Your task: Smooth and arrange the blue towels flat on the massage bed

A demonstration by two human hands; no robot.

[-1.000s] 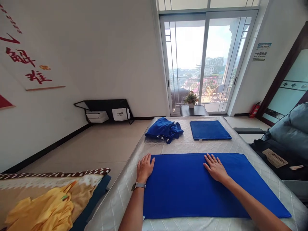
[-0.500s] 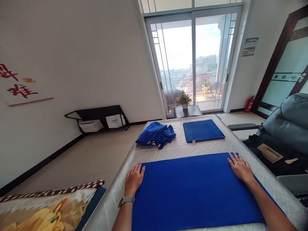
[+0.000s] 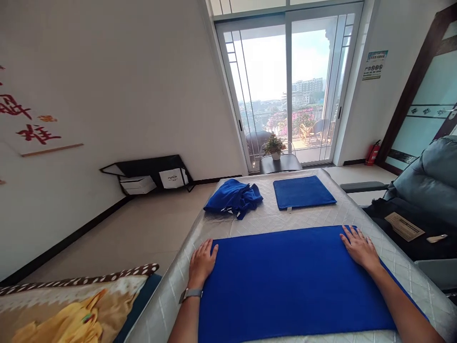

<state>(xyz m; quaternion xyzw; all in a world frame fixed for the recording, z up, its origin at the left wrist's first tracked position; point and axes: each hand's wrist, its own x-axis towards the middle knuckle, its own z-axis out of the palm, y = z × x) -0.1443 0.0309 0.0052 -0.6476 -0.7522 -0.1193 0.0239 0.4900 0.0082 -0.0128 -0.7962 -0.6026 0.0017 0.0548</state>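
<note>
Both palms press flat, fingers spread: left hand (image 3: 202, 263) at the towel's (image 3: 293, 278) nine o'clock edge, right hand (image 3: 360, 248) at two o'clock.

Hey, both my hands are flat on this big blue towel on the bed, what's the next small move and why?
Probably pinch the two far corners and bring them toward you. The left hand and right hand lie open at those corners, the big blue towel is spread flat and smooth, and the folded towel beyond suggests the shape.
</note>
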